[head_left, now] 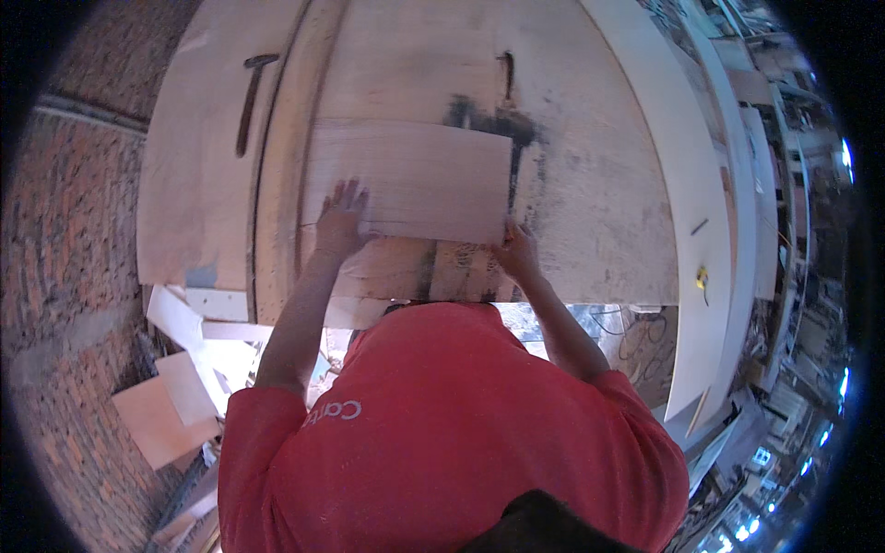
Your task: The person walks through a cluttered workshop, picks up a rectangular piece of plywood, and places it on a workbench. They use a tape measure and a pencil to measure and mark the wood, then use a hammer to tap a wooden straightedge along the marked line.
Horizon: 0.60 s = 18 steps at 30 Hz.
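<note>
Item: thin pale veneer sheet (410, 180), rectangular, lying flat on the wooden worktop (590, 184), roughly at its middle, long edges running left to right.

Left hand (339, 221): palm down, fingers spread wide and pressed flat on the sheet's lower left corner. The grip is open; nothing is enclosed in it.

Right hand (516, 251): at the sheet's lower right corner, touching or just beside the edge. Fingers are curled narrow, possibly around a small slim tool, but the view is too small and blurred to tell what, if anything, is held.

Worktop: large pale board, scuffed, with black stains (498, 120) just above the sheet's upper right corner and a dark streak running down the sheet's right edge. A raised strip of wood (281, 166) runs top to bottom just left of the sheet.

Hammer (251, 101): dark, lying on the left part of the worktop, well apart from both hands, head toward the far side.

Long white panel (710, 240): along the right of the worktop, carrying a small yellow object (702, 276) and a short dark stick, perhaps a pencil (700, 226).

Offcuts (175, 405): pale board pieces piled on the floor at lower left, beside a brick wall (64, 276).

Person: red shirt (442, 433), filling the lower centre, both forearms reaching up to the sheet.
</note>
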{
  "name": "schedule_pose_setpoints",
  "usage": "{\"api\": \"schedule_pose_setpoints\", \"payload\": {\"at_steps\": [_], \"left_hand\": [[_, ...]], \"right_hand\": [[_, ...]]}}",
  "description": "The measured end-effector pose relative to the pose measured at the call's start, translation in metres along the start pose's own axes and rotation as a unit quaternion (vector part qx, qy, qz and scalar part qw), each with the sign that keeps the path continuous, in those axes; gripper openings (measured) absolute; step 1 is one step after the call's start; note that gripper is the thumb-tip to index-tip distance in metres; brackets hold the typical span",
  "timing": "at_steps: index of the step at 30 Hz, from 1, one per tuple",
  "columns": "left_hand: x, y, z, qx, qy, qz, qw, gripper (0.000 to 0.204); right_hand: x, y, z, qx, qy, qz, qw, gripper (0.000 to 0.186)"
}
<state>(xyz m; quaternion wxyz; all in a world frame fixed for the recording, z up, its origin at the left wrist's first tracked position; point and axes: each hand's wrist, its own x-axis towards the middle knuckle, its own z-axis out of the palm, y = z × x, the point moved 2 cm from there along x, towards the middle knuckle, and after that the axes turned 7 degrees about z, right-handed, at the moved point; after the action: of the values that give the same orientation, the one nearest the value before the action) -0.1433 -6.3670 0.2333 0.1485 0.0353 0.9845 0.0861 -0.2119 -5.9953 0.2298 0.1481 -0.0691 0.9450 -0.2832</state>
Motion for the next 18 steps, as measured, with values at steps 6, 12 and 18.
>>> {"api": "schedule_pose_setpoints", "payload": {"at_steps": [6, 12, 18], "left_hand": [[0.034, -0.010, -0.005, -0.001, 0.026, 0.017, 1.000, 0.098], [0.066, -0.019, -0.018, -0.004, 0.008, 0.007, 1.000, 0.101], [0.087, -0.030, -0.014, 0.015, 0.023, 0.011, 1.000, 0.103]], "right_hand": [[0.043, 0.046, 0.025, 0.005, 0.040, -0.045, 0.998, 0.059], [0.078, 0.029, 0.017, -0.022, 0.029, -0.039, 0.999, 0.065], [0.092, -0.003, -0.009, -0.002, 0.012, -0.051, 0.999, 0.066]]}}
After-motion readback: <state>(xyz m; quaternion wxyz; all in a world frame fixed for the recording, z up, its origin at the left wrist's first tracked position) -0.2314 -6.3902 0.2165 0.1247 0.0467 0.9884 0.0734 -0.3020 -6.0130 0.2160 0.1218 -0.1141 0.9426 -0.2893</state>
